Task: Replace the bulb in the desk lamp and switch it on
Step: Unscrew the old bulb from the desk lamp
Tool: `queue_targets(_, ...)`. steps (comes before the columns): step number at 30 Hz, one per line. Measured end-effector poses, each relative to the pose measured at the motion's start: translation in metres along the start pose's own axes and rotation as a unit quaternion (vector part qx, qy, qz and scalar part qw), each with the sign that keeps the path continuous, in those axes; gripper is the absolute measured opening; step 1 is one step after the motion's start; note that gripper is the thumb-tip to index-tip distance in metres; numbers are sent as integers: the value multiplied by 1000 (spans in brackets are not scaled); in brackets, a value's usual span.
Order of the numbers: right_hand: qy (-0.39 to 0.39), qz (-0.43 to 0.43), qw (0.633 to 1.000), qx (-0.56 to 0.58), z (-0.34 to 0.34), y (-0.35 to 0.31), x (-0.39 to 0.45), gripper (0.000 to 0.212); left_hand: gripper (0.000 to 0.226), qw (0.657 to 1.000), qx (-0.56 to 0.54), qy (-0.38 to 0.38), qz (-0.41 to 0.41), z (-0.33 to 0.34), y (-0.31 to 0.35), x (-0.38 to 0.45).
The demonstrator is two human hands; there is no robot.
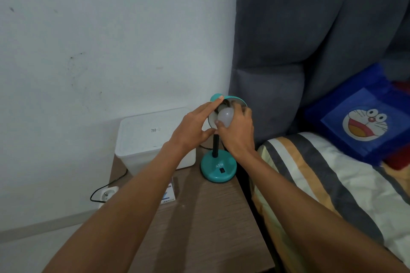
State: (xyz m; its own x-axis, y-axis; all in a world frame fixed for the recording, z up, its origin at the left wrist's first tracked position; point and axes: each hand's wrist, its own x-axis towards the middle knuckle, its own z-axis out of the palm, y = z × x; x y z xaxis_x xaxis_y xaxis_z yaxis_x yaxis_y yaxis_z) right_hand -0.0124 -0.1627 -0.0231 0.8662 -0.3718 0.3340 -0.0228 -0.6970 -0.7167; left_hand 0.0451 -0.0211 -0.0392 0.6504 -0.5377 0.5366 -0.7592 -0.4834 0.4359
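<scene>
A teal desk lamp stands on a wooden bedside table (206, 224), its round base (218, 168) carrying a black switch (221, 170). The shade (235, 99) is tilted toward me. My left hand (190, 127) grips the shade's left rim, fingers on top and thumb below. My right hand (238, 133) is closed around a white bulb (226, 117) sitting at the mouth of the shade. The socket is hidden behind the bulb and my fingers. The bulb is unlit.
A white lidded box (153, 137) stands left of the lamp against the wall. A small carton (169, 195) lies near the table's left edge. A black cord runs to a wall socket (108, 194). A bed with striped sheet (332, 195) and blue cartoon pillow (366, 117) lies right.
</scene>
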Motion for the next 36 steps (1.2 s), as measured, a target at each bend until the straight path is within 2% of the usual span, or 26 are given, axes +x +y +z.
queue_targets(5,8,47,998,39,-3,1,3,49,100,1000,-5,2,-4,1,-1,-1)
queue_targets(11,1,-2,1000,24,-1,7,-2,68,97,1000,-7,5,-3,1,-2,-1)
queue_targets(16,-6,22,999,27,-3,6,4,55,100,1000,-4,5,-6,2,1,-1)
queue_targets(19,-12,-5,1000,5,-1,7,4,63,100,1000,-4,6,-5,0,2,-3)
queue_targets(22,-2,2,999,37,0,7,-1,67,95,1000,-7,10,-5,1,2,-2)
queue_targets(27,5,19,999,30,0,5,3,48,98,1000,-5,6,-6,1,2,-2)
queue_targets(30,-8,-7,1000,2,-1,5,4,59,98,1000,-7,5,-4,0,4,-3)
queue_targets(33,1,3,1000,22,-1,7,1,69,95,1000,-9,6,-6,0,5,-2)
queue_targets(36,2,25,999,29,-1,6,1,61,97,1000,-5,6,-6,2,5,-2)
